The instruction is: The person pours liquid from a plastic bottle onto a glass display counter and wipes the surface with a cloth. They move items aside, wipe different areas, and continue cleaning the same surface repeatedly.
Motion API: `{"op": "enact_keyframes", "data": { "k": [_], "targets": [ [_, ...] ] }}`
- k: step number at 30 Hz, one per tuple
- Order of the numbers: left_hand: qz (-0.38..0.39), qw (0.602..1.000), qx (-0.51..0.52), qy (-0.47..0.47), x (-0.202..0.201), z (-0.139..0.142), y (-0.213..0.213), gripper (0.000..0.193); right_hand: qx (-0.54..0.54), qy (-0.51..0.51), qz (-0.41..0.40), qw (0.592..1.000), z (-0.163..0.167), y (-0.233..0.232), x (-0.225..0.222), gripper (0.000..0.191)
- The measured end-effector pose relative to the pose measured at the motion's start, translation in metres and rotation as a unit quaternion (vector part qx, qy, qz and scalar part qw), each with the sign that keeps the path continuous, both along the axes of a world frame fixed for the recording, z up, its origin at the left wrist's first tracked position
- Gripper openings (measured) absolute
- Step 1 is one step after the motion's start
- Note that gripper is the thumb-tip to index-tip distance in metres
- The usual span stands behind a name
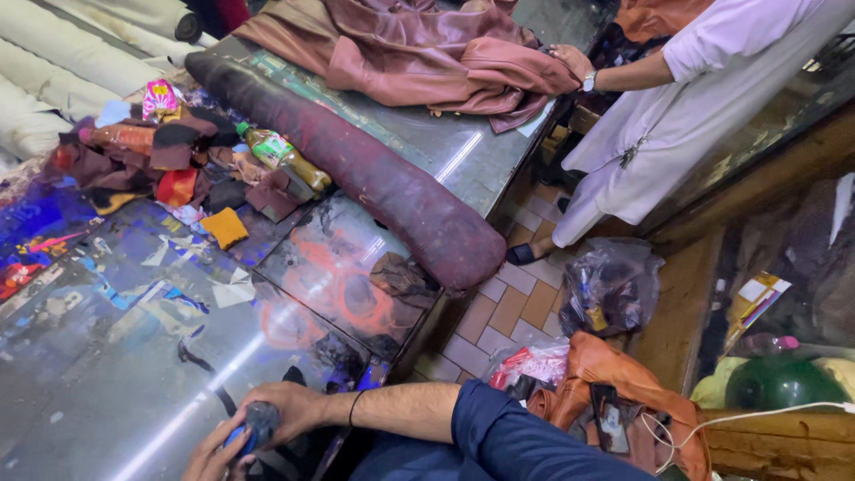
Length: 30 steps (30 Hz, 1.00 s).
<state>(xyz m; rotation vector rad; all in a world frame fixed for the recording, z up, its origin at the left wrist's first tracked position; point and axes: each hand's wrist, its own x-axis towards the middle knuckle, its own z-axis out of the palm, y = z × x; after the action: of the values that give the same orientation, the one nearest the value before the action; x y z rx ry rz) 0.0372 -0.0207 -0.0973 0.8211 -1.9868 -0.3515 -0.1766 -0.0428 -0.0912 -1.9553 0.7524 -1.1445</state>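
Glass covers the bench (pixel 134 356), and near its lower edge the person's right hand (pixel 289 410) is curled around a small dark rounded object (pixel 261 420) with a blue part showing beneath it; what the object is cannot be told. The left hand (pixel 214 459) touches the same object from below, fingers partly bent, mostly cut off by the picture's edge, so its grip cannot be told. A thin dark band circles the right wrist, and a blue sleeve (pixel 508 436) covers the arm.

Paper scraps (pixel 233 289) lie on the glass just beyond the hands. Further off, a heap of leather offcuts (pixel 160 156) in brown, red and black sits with a yellow piece (pixel 224 227) and a plastic bottle (pixel 285 158) lying on its side. A long dark red roll (pixel 356 169) stretches slantwise across the bench, dividing this end from the far end, where a brown leather garment (pixel 419 53) is piled. Another person in white clothing (pixel 677 116) stands on the tiled floor (pixel 508 307) beside the bench, one hand (pixel 570 61) on the garment. On the floor lie a clear plastic bag (pixel 610 285) and an orange leather bag (pixel 623 392)
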Motion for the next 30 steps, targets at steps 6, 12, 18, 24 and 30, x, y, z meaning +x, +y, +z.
{"op": "enact_keyframes", "data": {
  "k": [6, 12, 18, 24, 30],
  "targets": [
    [-0.013, 0.994, 0.093, 0.055, -0.023, 0.056, 0.022, 0.031, 0.008, 0.001, -0.023, 1.0, 0.001, 0.0, -0.001, 0.068],
    [-0.023, 0.986, 0.154, 0.054, -0.045, 0.109, 0.019, 0.036, 0.058, 0.02, -0.029, 0.998, 0.007, 0.001, -0.005, 0.072],
    [0.01, 0.984, 0.164, 0.073, -0.052, 0.134, 0.013, 0.028, 0.053, 0.025, -0.04, 0.997, 0.01, -0.002, -0.007, 0.079],
    [0.142, 0.977, 0.116, 0.104, -0.076, 0.141, 0.028, 0.032, 0.1, 0.058, -0.06, 0.991, 0.013, 0.001, -0.006, 0.081],
    [0.299, 0.947, 0.075, 0.086, -0.091, 0.142, 0.042, 0.05, 0.061, 0.069, -0.096, 0.991, 0.012, 0.001, -0.001, 0.079]
  ]
}}
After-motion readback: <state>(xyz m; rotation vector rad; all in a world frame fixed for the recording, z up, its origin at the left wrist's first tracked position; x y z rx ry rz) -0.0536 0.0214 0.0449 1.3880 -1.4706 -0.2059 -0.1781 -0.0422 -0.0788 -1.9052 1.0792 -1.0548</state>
